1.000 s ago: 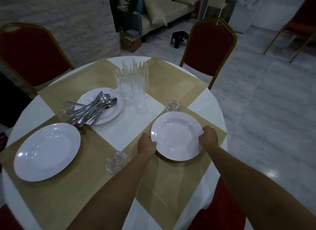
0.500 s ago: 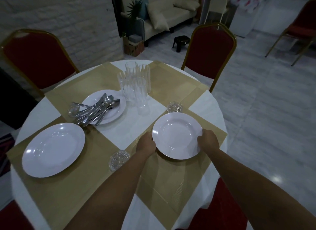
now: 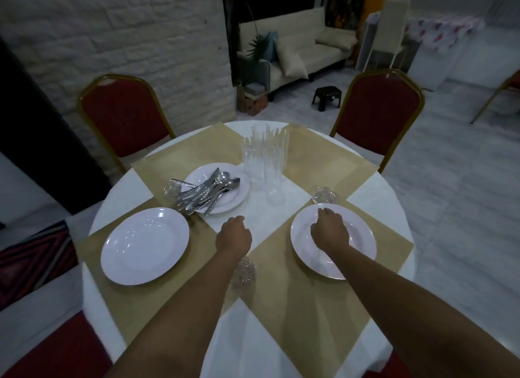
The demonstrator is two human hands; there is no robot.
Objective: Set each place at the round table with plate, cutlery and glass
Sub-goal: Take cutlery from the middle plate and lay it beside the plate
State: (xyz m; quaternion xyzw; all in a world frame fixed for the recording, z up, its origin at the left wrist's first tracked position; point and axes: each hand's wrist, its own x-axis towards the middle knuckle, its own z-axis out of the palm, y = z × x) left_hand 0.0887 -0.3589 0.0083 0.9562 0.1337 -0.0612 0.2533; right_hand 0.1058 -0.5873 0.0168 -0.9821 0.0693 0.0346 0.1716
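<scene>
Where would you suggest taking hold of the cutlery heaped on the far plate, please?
Take the cutlery by the handles that overhang the far plate on its near-left side, coming from the left hand's side; the spoon bowls rest on the plate.

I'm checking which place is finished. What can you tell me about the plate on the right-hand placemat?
The right plate is round, white and glossy, like glazed ceramic or melamine, with a broad rim and a shallow well. It lies flat, empty, on a tan placemat near the table's right edge. The right hand hovers over or rests on its middle, fingers curled; contact is unclear. A small cut-glass piece stands just beyond its far rim.
</scene>
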